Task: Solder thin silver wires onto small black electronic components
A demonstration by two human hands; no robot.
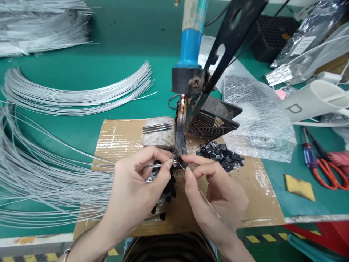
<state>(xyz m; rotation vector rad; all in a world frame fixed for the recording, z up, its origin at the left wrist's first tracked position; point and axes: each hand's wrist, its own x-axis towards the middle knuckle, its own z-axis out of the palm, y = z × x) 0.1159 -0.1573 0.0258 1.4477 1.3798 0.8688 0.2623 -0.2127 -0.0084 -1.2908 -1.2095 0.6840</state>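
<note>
My left hand (141,185) pinches the end of a thin grey wire (156,166) just under the tip of a soldering iron (180,134). The iron is clamped tip-down in a black metal bracket (231,40). Between the thumb and fingers of my right hand (220,193) is a thin strand of solder wire (208,203), its end close to the tip. The contact point at the tip is small and partly covered by my fingers. Below my hands lie wires with black end pieces (169,189).
Small black parts (220,154) are heaped on the cardboard (253,189). A small fan (212,120) stands behind. Grey wire bundles (79,94) spread across the left. Scissors (327,174), a screwdriver (309,153), a yellow sponge (300,186) and bubble wrap (253,120) lie to the right.
</note>
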